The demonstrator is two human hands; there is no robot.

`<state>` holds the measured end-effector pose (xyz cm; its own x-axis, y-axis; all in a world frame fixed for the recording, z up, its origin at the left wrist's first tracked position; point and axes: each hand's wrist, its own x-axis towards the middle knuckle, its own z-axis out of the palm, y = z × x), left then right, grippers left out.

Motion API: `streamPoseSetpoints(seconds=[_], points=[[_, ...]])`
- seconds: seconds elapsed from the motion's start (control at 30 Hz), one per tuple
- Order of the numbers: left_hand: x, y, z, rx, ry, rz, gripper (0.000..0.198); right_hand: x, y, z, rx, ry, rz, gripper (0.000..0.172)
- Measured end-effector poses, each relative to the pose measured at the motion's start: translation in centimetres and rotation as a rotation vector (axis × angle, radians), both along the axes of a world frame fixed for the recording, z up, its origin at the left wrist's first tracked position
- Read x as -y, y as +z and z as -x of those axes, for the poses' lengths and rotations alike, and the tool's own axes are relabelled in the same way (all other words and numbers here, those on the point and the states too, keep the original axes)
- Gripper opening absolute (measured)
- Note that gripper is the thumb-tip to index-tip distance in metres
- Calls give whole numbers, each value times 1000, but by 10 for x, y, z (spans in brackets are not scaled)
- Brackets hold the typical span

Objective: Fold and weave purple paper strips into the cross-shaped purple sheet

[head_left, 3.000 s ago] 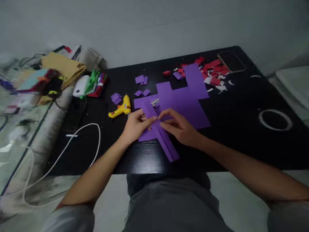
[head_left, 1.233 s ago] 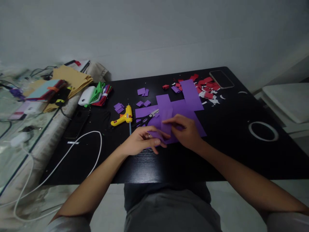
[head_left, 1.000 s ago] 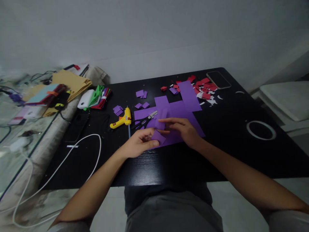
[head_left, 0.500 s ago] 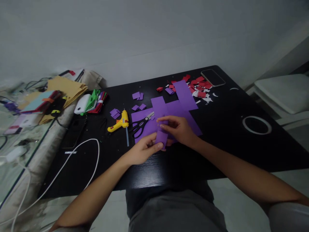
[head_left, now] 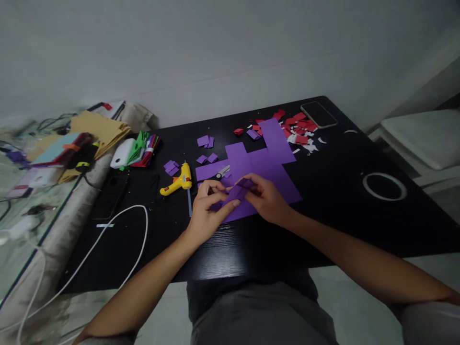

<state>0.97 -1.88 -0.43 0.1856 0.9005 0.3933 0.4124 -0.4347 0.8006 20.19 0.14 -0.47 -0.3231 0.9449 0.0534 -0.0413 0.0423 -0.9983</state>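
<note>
Between my two hands, just above the table's near side, is a small folded piece of purple paper (head_left: 238,190), tilted. My left hand (head_left: 208,208) pinches its lower left end between thumb and fingers. My right hand (head_left: 266,197) grips the upper right end, its fingertips partly hidden behind the paper. Larger purple sheets (head_left: 280,178) lie flat beneath and behind my hands. Scissors (head_left: 220,175) rest on them, their handles mostly covered by my left hand. A yellow glue gun (head_left: 181,180) with a glue stick lies left of my left hand.
Small purple pieces (head_left: 171,167) lie in little groups behind the glue gun. Red and white scraps (head_left: 301,130) spread at the back near a phone (head_left: 319,115). A tape ring (head_left: 384,186) lies at right. A white cable (head_left: 145,230) loops at left, beside bundled coloured paper (head_left: 143,151).
The purple piece has turned from near upright to a slant. My left hand has shifted left and up, over the scissors' handles, and my right hand has stayed close to its place.
</note>
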Motion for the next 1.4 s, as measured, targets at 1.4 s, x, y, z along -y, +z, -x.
streamPoseSetpoints(seconds=[1.4], points=[[-10,0,9,-137,-55,219,37,-13,0,-8,-59,-279,-42,30]])
